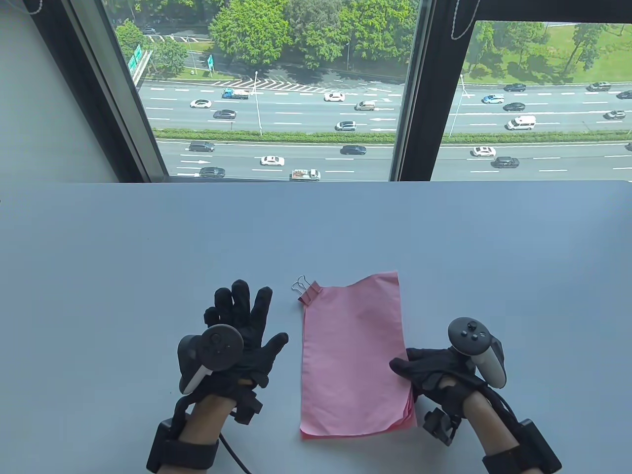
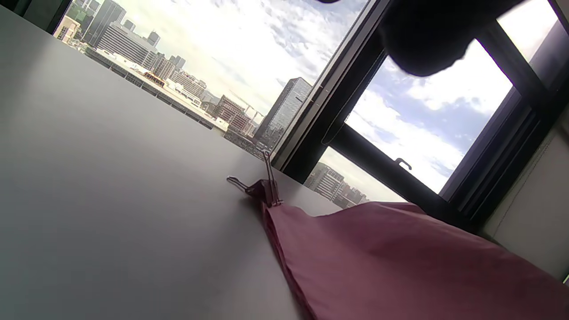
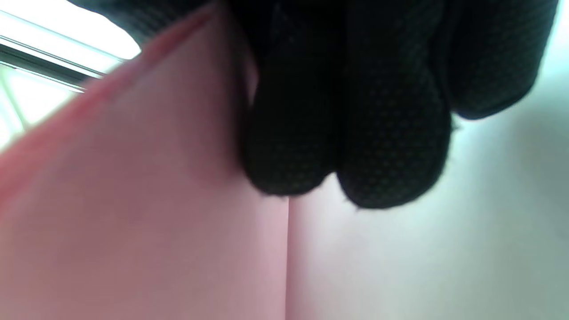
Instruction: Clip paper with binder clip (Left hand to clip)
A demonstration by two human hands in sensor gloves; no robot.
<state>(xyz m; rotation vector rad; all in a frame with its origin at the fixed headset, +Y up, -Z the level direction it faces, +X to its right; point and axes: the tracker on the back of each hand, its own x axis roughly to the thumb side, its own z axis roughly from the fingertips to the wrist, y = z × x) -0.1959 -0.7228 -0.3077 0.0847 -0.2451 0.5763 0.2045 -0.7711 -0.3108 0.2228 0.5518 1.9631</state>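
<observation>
A stack of pink paper [image 1: 353,355] lies on the grey table, its right side lifted a little. A pink binder clip [image 1: 308,292] with wire handles is clamped on its far left corner; it also shows in the left wrist view [image 2: 264,189], on the paper [image 2: 400,262]. My left hand [image 1: 242,331] lies flat and open on the table, left of the paper, holding nothing. My right hand [image 1: 427,373] grips the paper's right edge, thumb on top. In the right wrist view its fingers [image 3: 346,146] sit against the raised paper [image 3: 133,213].
The grey table [image 1: 123,256] runs to a window at its far edge. Trackers sit on the backs of both hands.
</observation>
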